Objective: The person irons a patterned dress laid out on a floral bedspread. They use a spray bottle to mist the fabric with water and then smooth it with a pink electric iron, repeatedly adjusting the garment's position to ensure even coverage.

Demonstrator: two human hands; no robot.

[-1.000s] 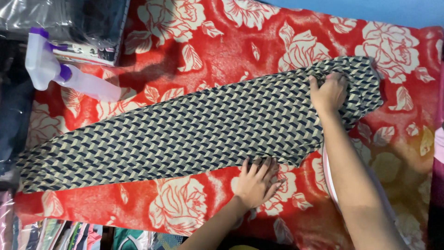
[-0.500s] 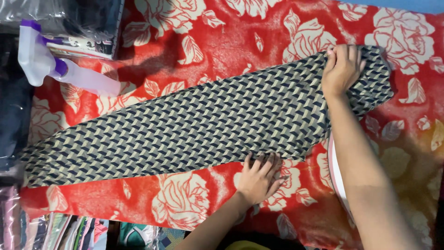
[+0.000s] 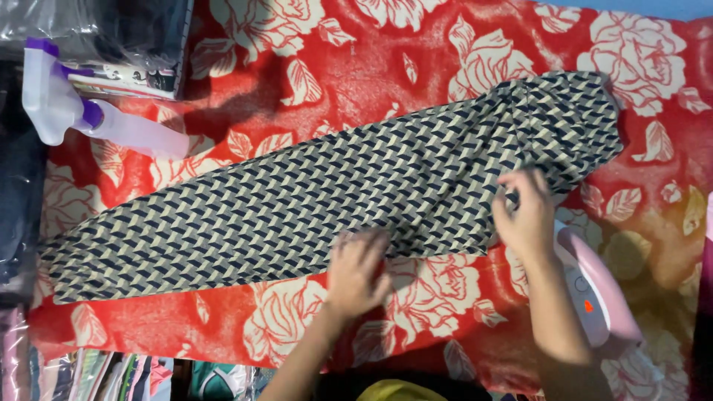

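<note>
Two hands work on one cloth [image 3: 297, 212], a long strip patterned in dark blue and cream chevrons, lying flat and slanting across a red blanket [image 3: 386, 52] with pale roses. Its narrow end lies at the left, and its wide, slightly rumpled end reaches the upper right.

Left hand [image 3: 358, 273] rests on the cloth's lower edge near the middle, palm down, fingers spread and loosely bent, pressing the fabric rather than gripping it; the hand is blurred. Right hand [image 3: 526, 215] sits farther right, on the lower edge of the wide end. Its fingers curl over the fabric there, but blur keeps me from telling whether they pinch it or only touch it.

Just beside the right forearm, at the lower right, lies a pink and white iron [image 3: 594, 297] on the blanket, partly hidden by the arm. At the upper left a white spray bottle [image 3: 96, 119] with purple trigger parts lies on its side, its base close to the cloth's upper edge. Behind it sits clear plastic wrap [image 3: 89, 30] over dark items. Folded fabrics [image 3: 111, 375] line the bottom left edge.
</note>
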